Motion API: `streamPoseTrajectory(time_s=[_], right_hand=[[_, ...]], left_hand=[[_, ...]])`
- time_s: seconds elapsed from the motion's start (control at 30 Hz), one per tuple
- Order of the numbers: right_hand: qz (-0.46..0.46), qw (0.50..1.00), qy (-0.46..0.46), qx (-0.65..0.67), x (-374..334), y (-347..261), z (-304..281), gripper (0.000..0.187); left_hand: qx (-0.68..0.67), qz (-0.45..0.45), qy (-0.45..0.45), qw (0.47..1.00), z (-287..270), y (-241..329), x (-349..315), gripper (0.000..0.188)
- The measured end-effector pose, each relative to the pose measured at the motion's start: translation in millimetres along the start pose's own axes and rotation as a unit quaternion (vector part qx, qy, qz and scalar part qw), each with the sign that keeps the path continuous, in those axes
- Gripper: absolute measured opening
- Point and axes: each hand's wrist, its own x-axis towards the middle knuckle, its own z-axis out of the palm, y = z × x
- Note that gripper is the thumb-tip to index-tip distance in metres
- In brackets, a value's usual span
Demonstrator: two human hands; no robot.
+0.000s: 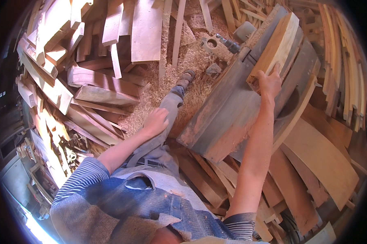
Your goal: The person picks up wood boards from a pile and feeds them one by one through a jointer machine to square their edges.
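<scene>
A thick, pale wooden beam point(278, 44) lies lengthwise on the grey metal bed of a planing machine point(222, 107). My right hand point(269, 82) grips the near end of this beam, with one finger stretched along its top and the others bent at the end face. To the left, my left hand point(155, 122) hangs over my thigh, its fingers curled in and nothing seen in them. Reddish sawdust point(232, 136) coats the near part of the machine bed.
Boards are heaped at the left point(106, 83). Long strips point(340, 61) stand at the far right, and wide planks point(319, 152) lie beside the machine. Shavings point(151, 95) cover the floor around my foot. A metal part with a dark cylinder point(232, 45) sits near the machine's far side.
</scene>
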Motion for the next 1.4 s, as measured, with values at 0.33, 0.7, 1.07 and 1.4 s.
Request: streamPoseTrajectory(time_s=[0.33, 0.7, 1.07, 1.4], right_hand=[[0.024, 0.999, -0.024, -0.021, 92.6, -3.7, -4.9, 0.093], [0.025, 0.993, 0.009, 0.114, 86.5, 21.2, -28.6, 0.090], [0.158, 0.737, -0.085, 0.652, -328.5, 37.8, -113.5, 0.090], [0.333, 0.667, -0.146, 0.650, -591.4, 79.6, -29.7, 0.069]], left_hand=[[0.011, -0.031, -0.027, 0.999, -19.5, 1.3, 25.8, 0.033], [-0.081, -0.006, -0.035, 0.996, -24.4, -6.1, 59.6, 0.046], [-0.758, -0.186, -0.223, 0.585, -30.5, 174.9, 113.1, 0.056], [-0.551, -0.180, -0.173, 0.796, 44.3, 179.5, -54.8, 0.058]])
